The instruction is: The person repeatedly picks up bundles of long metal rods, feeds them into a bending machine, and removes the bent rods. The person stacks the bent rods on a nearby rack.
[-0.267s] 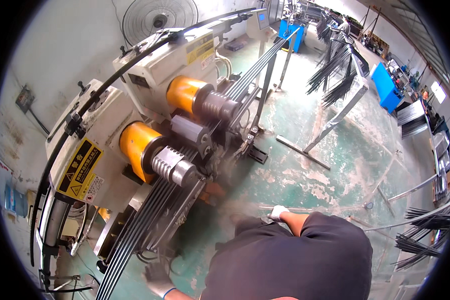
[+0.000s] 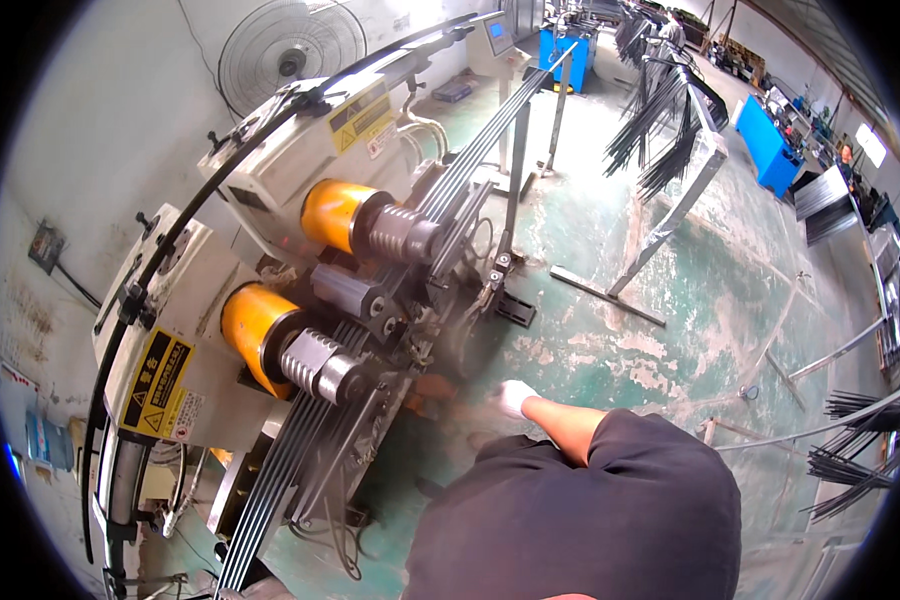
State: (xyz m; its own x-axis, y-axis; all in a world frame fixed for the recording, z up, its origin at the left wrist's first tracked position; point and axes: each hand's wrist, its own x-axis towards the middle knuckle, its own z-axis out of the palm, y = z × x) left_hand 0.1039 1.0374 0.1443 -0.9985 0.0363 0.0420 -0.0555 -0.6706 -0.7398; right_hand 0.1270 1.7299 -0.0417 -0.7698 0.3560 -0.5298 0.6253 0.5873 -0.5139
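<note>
My right hand [image 2: 515, 397], in a white glove, hangs above the floor in front of the machine, apart from it. Its fingers are blurred, and nothing shows in them. Of my left hand, at most a pale sliver shows at the bottom edge beside the rods; its fingers are hidden. Several long, thin metal rods [image 2: 280, 485] run side by side from the lower left through the machine. They pass below grooved rollers [image 2: 405, 235] with orange housings [image 2: 257, 335]. A grey block [image 2: 348, 298] sits between the two roller heads.
A steel stand [image 2: 680, 215] bearing bundles of dark rods [image 2: 660, 130] stands ahead right. More dark rods [image 2: 850, 450] jut in at the right edge. A curved black bar [image 2: 195, 205] crosses the machine's front. A fan [image 2: 290, 62] is by the wall; blue machines [image 2: 768, 145] stand farther off.
My right hand has moved left, closer to the machine. My gloved left hand, seen beside the rods before, has dropped almost wholly out at the bottom edge. The view has shifted slightly.
</note>
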